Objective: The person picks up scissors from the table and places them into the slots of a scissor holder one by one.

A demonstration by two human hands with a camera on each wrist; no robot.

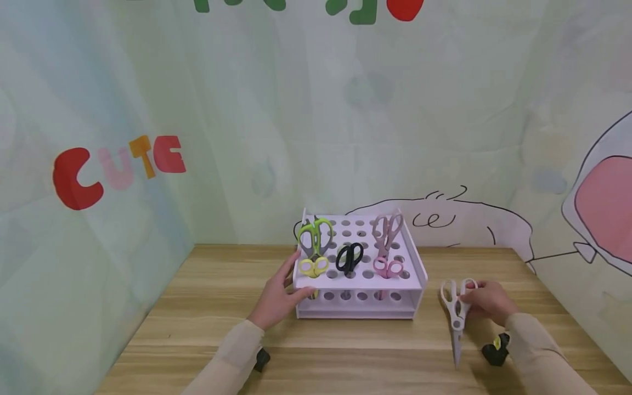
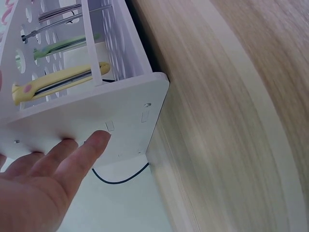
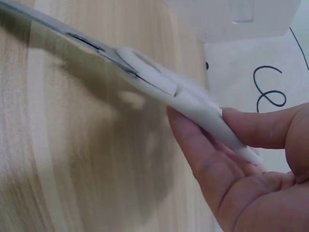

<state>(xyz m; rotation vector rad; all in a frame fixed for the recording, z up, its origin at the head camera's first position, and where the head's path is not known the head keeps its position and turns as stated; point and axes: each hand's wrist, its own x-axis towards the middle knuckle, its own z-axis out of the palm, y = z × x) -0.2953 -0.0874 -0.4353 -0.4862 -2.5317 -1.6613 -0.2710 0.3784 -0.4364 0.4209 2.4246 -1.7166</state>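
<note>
A pair of white-handled scissors [image 1: 456,310] is held up by my right hand [image 1: 491,302], right of the white rack; its blades point down toward the table's front. In the right wrist view, thumb and fingers pinch the white handle [image 3: 207,118]. My left hand [image 1: 278,296] rests on the left side of the white rack [image 1: 355,282], its fingers straight against the side panel [image 2: 125,121]. Several scissors stand in the rack's holes: green-grey [image 1: 316,238], yellow [image 1: 314,266], black [image 1: 349,258], mauve [image 1: 387,233] and pink [image 1: 387,267].
The rack stands on a wooden table [image 1: 222,302] near the back. Behind it hangs a printed cloth [image 1: 247,109]. A black object with a yellow patch [image 1: 495,351] is by the right wrist, and another black piece [image 1: 262,359] is by the left sleeve.
</note>
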